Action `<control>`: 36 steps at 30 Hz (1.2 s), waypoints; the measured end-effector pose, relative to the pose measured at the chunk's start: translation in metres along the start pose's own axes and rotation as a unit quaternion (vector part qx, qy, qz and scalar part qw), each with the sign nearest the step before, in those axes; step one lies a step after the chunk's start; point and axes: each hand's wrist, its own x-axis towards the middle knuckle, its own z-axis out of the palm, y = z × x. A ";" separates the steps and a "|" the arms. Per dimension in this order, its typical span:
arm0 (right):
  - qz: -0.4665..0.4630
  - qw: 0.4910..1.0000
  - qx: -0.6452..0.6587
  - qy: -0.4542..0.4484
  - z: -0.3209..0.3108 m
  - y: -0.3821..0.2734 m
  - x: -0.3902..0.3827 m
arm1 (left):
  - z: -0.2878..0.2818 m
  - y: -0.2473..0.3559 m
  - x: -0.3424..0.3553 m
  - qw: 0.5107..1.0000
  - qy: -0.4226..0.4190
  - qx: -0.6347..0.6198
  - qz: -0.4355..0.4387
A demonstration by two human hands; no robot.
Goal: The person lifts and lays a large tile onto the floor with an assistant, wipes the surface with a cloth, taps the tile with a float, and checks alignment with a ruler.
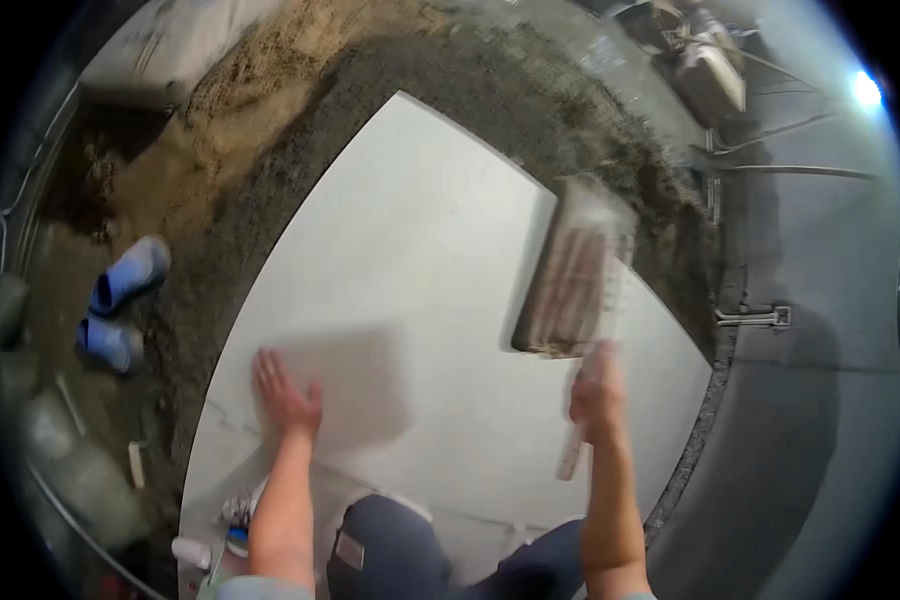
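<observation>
Large pale floor tiles (400, 240) spread out in front of my knees. My left hand (292, 398) lies with fingers spread on the tile surface, at the left of a squarish darker patch (365, 385); I cannot tell whether that is a shadow or a separate piece. Ahead and to the right, my right hand (600, 388) is wrapped round a long pale handle (570, 458), blurred by motion. Beyond that hand is a dirty grey and brown block-shaped thing (568, 285), also blurred; whether it is joined to the handle I cannot tell.
Dark mortar (370, 120) and brown sand (240, 110) border the tiles. Blue slip-on shoes (130, 275) lie at left. A grey wall (820, 260) with a fixture (755, 317) runs along the right. Small items, including a white cylinder (191, 552), lie beside my left forearm.
</observation>
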 end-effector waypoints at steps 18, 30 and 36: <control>-0.126 0.992 0.028 -0.006 -0.070 -0.029 -0.043 | 0.005 -0.013 0.006 0.992 0.092 0.054 0.061; 0.020 0.987 -0.162 -0.011 -0.176 0.140 0.027 | 0.020 -0.049 0.003 0.989 0.082 0.096 0.077; -0.158 0.980 0.079 0.089 -0.280 0.141 -0.128 | 0.018 -0.029 -0.031 0.985 0.074 0.130 0.089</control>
